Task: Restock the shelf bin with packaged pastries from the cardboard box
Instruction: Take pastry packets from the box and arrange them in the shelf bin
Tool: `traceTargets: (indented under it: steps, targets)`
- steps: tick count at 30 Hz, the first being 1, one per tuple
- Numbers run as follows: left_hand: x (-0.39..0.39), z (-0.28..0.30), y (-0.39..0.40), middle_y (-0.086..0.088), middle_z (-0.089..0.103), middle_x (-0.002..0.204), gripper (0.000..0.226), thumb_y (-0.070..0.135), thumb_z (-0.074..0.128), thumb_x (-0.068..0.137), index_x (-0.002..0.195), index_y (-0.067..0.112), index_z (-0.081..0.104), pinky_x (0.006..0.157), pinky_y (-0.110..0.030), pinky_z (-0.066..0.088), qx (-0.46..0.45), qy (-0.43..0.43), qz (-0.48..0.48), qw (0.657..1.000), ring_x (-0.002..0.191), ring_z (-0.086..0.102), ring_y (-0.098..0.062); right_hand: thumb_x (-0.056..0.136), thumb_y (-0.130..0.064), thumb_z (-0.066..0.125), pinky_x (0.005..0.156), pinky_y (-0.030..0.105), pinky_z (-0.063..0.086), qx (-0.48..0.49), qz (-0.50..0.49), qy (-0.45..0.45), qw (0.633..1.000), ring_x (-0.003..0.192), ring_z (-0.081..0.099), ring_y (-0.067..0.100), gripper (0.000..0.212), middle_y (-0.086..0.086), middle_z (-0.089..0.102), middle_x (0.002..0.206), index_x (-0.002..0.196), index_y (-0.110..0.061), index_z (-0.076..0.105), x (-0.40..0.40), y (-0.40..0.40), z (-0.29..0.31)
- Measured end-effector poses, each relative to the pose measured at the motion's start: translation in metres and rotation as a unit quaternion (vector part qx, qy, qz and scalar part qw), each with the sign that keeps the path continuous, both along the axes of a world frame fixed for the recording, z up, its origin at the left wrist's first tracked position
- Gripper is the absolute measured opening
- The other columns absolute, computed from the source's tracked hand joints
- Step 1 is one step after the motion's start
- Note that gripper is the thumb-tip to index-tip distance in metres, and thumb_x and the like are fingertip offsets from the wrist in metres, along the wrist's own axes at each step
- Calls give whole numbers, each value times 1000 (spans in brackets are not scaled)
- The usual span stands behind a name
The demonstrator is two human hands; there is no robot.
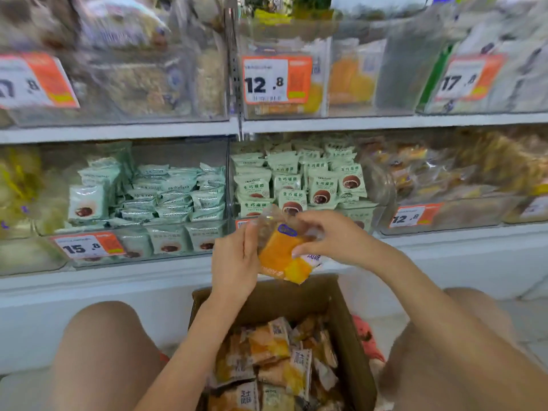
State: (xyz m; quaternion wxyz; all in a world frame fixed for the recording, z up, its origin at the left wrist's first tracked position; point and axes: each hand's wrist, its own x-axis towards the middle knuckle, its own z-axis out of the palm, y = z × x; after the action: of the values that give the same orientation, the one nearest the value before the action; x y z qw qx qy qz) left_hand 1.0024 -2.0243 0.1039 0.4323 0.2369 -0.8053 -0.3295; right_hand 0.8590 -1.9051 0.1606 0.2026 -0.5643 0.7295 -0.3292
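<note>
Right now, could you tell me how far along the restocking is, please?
Early to midway, I'd judge. The cardboard box is still largely full of packaged pastries. Both hands, left and right, hold one orange pastry pack above it. The upper bin holding similar orange packs looks sparsely filled.

Single head-worn view, facing forward and down from close range: shelf bins [178, 203] fill the upper field, the cardboard box [350, 336] lies between the knees.

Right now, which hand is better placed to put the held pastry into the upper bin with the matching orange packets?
Probably the right hand. It pinches the pastry packet and lies more directly below that upper bin. The left hand only supports the packet's left edge.
</note>
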Motion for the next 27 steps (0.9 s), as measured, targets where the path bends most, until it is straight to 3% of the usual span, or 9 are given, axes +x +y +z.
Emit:
traceTargets:
  steps: [2,5,9,13,16,19,21,24,27]
  targets:
    - [-11,32,-3,-12,61,59,80,62,13,90,85,1,65,54,-44,45,-17,31,-21,999,55,57,-28,69,-19,82,77,13,44,-36,2,8,999,79,54,-11,31,-25,58,79,87,-29,59,-11,1,37]
    - [-23,89,-8,-6,67,68,67,57,11,93,107,22,66,56,-36,45,-112,68,-7,991,62,60,-19,68,-20,82,73,6,42,-102,-30,85,991,73,54,-12,30,-28,59,71,77,-34,56,-30,10,101]
    - [-56,160,-30,0,65,79,54,46,18,96,111,19,63,55,-30,35,-249,67,82,963,76,61,-23,70,-16,80,66,1,36,-242,-116,160,950,72,53,-16,29,-19,57,80,91,-23,60,-67,20,188]
    - [-103,203,-63,-9,67,97,41,30,30,98,103,7,64,68,-33,43,-363,56,100,925,91,61,-27,72,-21,80,72,14,42,-311,-193,261,893,83,56,9,36,1,61,93,102,-6,64,-102,13,253]
    - [-140,208,-94,-12,70,96,41,28,34,97,97,5,68,87,-38,43,-417,7,131,899,95,64,-30,71,-25,80,76,25,42,-236,-213,337,886,88,57,18,39,4,61,94,104,-12,64,-131,-7,282]
    - [-160,195,-110,-6,67,67,39,26,39,95,72,10,67,79,-36,39,-466,5,219,857,65,62,-26,69,-29,82,70,26,42,-40,-190,423,885,94,59,25,46,5,61,94,108,-13,64,-161,-32,290]
    - [-165,190,-114,-4,64,62,36,23,44,94,67,11,65,75,-35,40,-487,40,246,837,59,58,-25,70,-29,81,73,28,41,59,-157,431,887,94,57,24,48,4,59,96,111,-12,63,-176,-48,281]
    - [-167,189,-117,-3,62,61,35,23,44,94,69,11,64,73,-35,40,-509,80,258,817,58,56,-25,71,-30,81,76,26,38,107,-116,409,899,92,52,17,46,-3,54,96,111,-15,63,-188,-67,265]
    - [-170,186,-120,-4,62,62,35,23,43,95,69,11,65,75,-35,42,-519,107,263,806,59,56,-25,74,-26,79,65,24,36,111,-82,405,904,86,50,15,26,-9,51,82,89,-22,58,-199,-86,247]
